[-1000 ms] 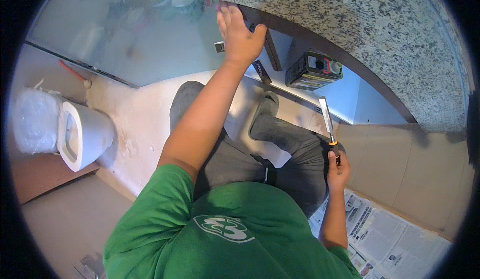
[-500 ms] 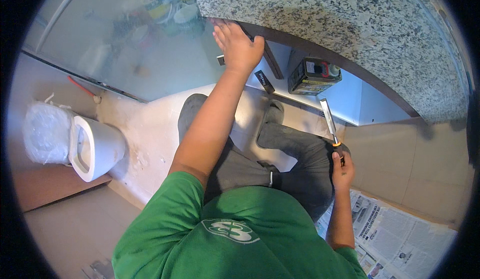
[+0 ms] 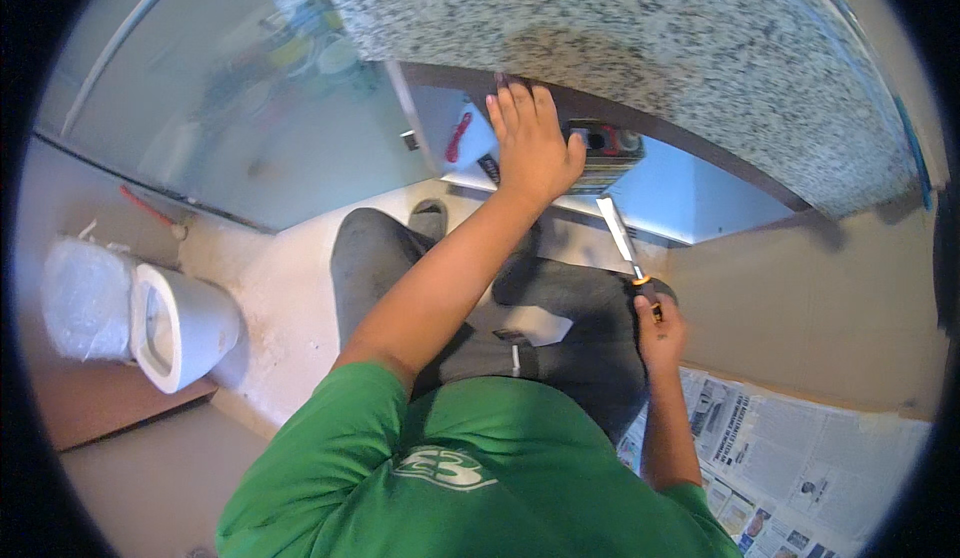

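The left hand (image 3: 538,148) of the person reaches forward, and its fingertips lie at the dark strip (image 3: 650,118) under the speckled stone counter (image 3: 600,28). The right hand (image 3: 660,336), near the right knee, is closed around the dark handle of a chisel (image 3: 618,233), whose metal blade points toward the open cabinet (image 3: 690,188). In this cabinet I see a rectangular tin (image 3: 600,175) (the left hand hides one part of it) and a slim red object (image 3: 459,138). Newspaper sheets (image 3: 790,448) lie at the right side; a white toilet (image 3: 205,323) stands at the left.
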`<state>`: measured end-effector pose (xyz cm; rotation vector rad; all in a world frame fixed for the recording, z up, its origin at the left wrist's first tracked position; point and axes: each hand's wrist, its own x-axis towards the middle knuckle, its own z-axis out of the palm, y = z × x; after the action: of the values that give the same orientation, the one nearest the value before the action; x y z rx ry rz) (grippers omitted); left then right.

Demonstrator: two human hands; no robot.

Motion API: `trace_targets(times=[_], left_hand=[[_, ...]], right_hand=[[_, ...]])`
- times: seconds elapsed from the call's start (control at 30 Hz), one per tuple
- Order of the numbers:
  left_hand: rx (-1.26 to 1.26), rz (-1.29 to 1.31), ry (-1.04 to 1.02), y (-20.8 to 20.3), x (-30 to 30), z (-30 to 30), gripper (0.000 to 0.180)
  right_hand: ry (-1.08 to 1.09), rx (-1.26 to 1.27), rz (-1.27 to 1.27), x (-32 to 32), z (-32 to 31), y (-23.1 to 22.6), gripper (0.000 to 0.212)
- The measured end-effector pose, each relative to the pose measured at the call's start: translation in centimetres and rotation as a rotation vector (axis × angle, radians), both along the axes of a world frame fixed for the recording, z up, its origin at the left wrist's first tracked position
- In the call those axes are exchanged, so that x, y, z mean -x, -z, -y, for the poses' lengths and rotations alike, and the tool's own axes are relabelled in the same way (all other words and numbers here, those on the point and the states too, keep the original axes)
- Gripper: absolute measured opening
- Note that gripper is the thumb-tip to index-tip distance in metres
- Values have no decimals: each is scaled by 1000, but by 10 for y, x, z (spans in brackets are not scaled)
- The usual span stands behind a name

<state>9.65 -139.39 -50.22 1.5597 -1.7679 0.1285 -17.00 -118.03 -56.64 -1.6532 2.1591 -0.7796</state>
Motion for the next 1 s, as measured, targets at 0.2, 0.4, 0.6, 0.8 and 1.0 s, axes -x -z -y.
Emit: trace_targets(times=[0.2, 0.4, 0.6, 0.8, 1.0], left_hand=[[83, 123, 337, -7, 39, -27, 83], [191, 547, 867, -34, 30, 27, 74], [-18, 711, 1162, -57, 54, 69, 60], [-66, 666, 1243, -51, 74, 77, 69], [53, 802, 1162, -50, 42, 71, 66]], right_hand=[[-20, 22, 11, 6, -2, -3, 45], [-46, 212, -7, 1, -5, -15, 39], [-15, 157, -16, 3, -7, -13, 40], [-36, 226, 39, 2, -9, -19, 40], [35, 256, 166, 15, -20, -9, 33]])
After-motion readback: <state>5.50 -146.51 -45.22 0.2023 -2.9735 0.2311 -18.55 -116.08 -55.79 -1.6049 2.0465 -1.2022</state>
